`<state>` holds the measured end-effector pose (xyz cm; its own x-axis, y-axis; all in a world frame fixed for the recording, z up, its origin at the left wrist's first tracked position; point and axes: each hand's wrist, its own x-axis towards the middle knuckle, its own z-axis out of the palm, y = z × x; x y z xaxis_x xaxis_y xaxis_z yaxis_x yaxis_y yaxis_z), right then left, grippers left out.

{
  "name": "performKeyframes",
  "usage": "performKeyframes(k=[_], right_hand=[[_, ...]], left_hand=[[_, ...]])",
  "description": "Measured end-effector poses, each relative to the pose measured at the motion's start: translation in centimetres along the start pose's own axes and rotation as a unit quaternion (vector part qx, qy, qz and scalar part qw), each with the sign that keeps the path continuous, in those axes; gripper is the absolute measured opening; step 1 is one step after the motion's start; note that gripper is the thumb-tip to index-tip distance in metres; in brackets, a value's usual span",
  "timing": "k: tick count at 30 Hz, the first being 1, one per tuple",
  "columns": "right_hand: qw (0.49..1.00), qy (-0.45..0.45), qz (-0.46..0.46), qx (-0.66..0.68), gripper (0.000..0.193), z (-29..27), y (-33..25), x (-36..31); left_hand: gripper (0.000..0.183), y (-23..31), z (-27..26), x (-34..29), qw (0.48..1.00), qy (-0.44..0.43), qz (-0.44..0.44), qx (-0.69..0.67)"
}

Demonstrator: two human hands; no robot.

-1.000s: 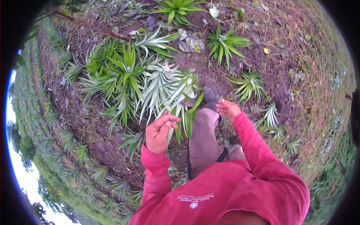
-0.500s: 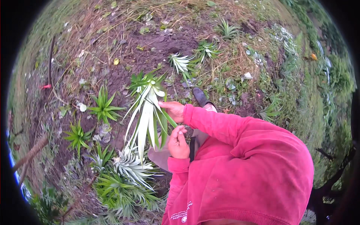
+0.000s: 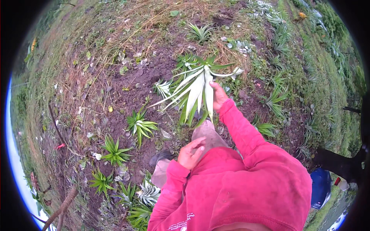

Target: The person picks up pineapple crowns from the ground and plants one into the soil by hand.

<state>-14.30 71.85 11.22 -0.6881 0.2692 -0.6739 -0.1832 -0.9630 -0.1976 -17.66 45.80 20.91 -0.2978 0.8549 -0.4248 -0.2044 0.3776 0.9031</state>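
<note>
Here's the spiky plant point(image 3: 197, 90), up off the ground in front of the body, its long pale leaves fanning toward the person and out to the left, with greener leaves at its far end. The right hand point(image 3: 219, 95) has it from the right side: thumb laid against the pale leaves close to where they bunch together, the other fingers mostly out of sight behind, the grip apparently closed. The leaf tips hang well clear of those fingers.

So the step in hand looks to be a one-handed hold, the plant carried by its bunched end. The next move, I'd judge, calls for a firm grip on that bunch and some room for the long leaves, which could easily snag on the leg.

Nearer the body than the spiky plant, the left hand point(image 3: 191, 153) sits apart from it, fingers loosely bent and part open, nothing visible in them. The trouser leg point(image 3: 208, 133) is just below the leaf tips.

Working outward: a small pale plant point(image 3: 163, 88) stands just left of the spiky plant, and a green rosette point(image 3: 115, 152) grows farther left and nearer the body. Past the spiky plant, on the far side, there's another grey-green plant point(image 3: 200, 32); to its left runs dark soil point(image 3: 142, 86), with dry grass point(image 3: 123, 36) beyond.
</note>
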Motion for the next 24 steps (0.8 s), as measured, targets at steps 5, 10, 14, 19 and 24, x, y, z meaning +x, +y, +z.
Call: performKeyframes(k=[5,10,14,19,24], right_hand=[[0.974,-0.094,-0.174,-0.112,0.046,-2.3,-19.1,9.4],[0.945,0.298,-0.093,-0.092,0.080,-2.7,-31.7,15.0],[0.893,0.316,-0.128,-0.294,0.079,-12.8,-28.4,14.9],[0.820,0.415,0.107,-0.379,0.056,-28.1,-10.3,7.1],[0.674,0.321,0.320,-0.584,0.047,-29.5,5.7,-1.6]], left_hand=[[0.034,-8.4,-8.1,-8.6,0.964,0.236,-0.120,0.025],[0.030,-15.6,-13.6,-23.2,0.857,0.408,-0.315,-0.010],[0.027,-15.4,-11.2,-29.0,0.764,0.498,-0.401,-0.086],[0.035,-16.7,-6.2,-31.3,0.710,0.529,-0.424,-0.192],[0.026,-20.9,0.4,-34.7,0.660,0.565,-0.421,-0.258]])
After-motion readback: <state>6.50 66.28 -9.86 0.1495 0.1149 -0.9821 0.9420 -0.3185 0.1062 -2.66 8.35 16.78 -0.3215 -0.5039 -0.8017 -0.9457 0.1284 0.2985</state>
